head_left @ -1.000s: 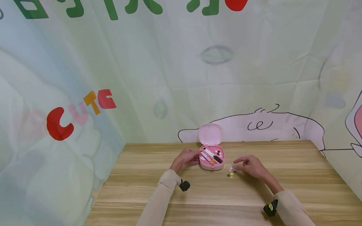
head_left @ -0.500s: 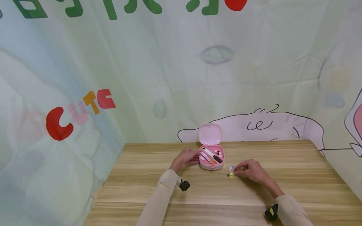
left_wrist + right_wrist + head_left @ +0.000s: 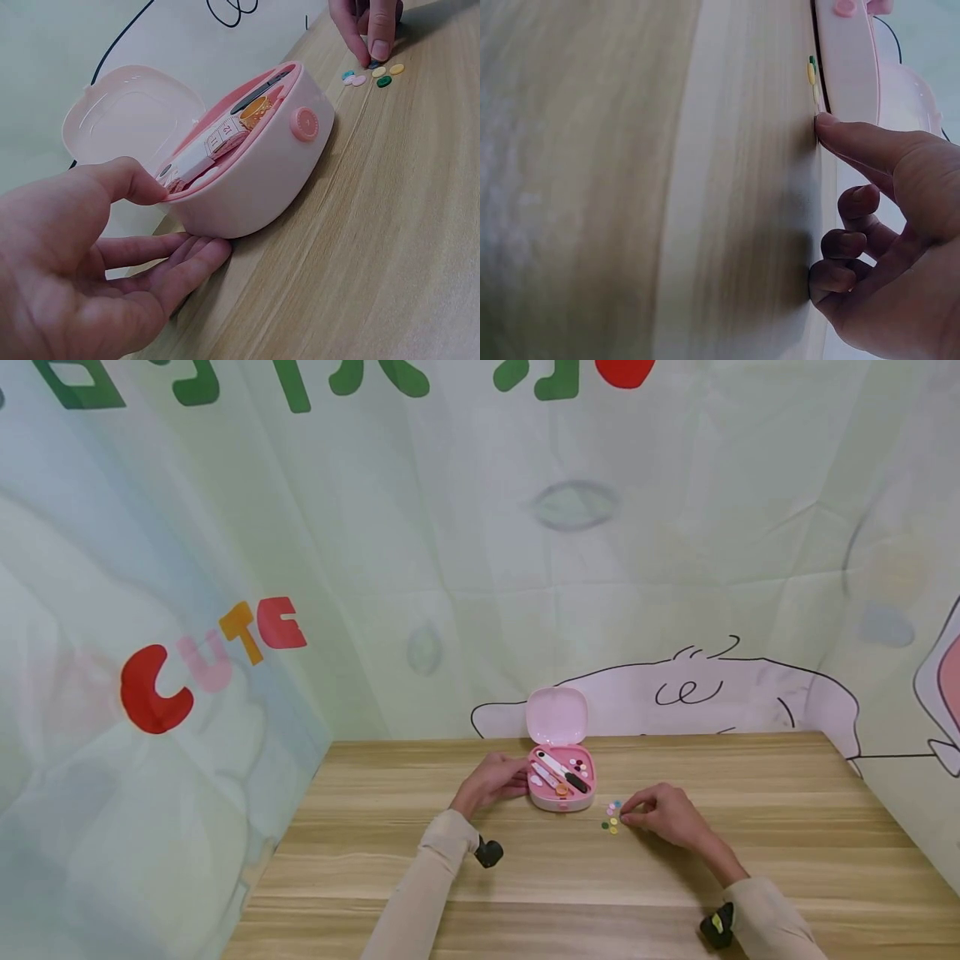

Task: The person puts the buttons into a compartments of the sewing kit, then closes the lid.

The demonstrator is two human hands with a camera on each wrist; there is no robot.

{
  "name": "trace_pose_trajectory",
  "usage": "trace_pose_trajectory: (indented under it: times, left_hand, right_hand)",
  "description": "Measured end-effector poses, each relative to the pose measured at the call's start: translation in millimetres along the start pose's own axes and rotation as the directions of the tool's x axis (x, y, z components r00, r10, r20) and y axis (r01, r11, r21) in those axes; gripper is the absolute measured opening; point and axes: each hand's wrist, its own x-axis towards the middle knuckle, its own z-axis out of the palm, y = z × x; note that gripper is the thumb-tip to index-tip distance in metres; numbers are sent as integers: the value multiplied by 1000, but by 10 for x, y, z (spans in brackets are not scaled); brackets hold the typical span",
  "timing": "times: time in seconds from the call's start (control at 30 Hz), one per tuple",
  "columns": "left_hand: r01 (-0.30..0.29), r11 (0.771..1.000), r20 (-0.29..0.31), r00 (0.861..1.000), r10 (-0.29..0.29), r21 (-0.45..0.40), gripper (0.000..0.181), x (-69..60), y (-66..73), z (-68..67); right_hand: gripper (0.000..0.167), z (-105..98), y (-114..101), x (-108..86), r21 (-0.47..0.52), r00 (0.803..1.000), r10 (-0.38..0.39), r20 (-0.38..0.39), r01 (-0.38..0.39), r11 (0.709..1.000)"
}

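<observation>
A pink sewing box (image 3: 561, 803) stands on the table with its pale lid (image 3: 557, 716) raised. My left hand (image 3: 495, 781) grips the box's left end, thumb on the rim and fingers low against its side. Inside lie a tape measure (image 3: 227, 137), an orange thimble (image 3: 256, 110), a white-and-black tool (image 3: 562, 772) and several small buttons. To the right of the box is a loose cluster of buttons (image 3: 613, 825) in yellow, green, pink and blue. Beside them my right hand (image 3: 667, 817) pinches a dark button (image 3: 374, 64) at the tabletop, mostly covered by thumb and index finger.
The wooden table (image 3: 600, 893) reaches back to a printed cloth backdrop (image 3: 480, 568). Close behind the box, the raised lid is near that cloth. Black wrist cameras (image 3: 490, 852) sit at both cuffs.
My right hand has come down from just above the buttons, and its thumb and index finger have closed on the dark button. The left hand and box have stayed in place.
</observation>
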Motion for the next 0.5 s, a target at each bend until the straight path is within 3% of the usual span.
trace_pose_trajectory:
  times: [0.5]
  left_hand:
    - [-10, 1000, 1, 1000, 10, 29, 28, 14, -5, -4]
  right_hand:
    - [7, 11, 1, -4, 2, 1000, -26, -14, 26, 1000]
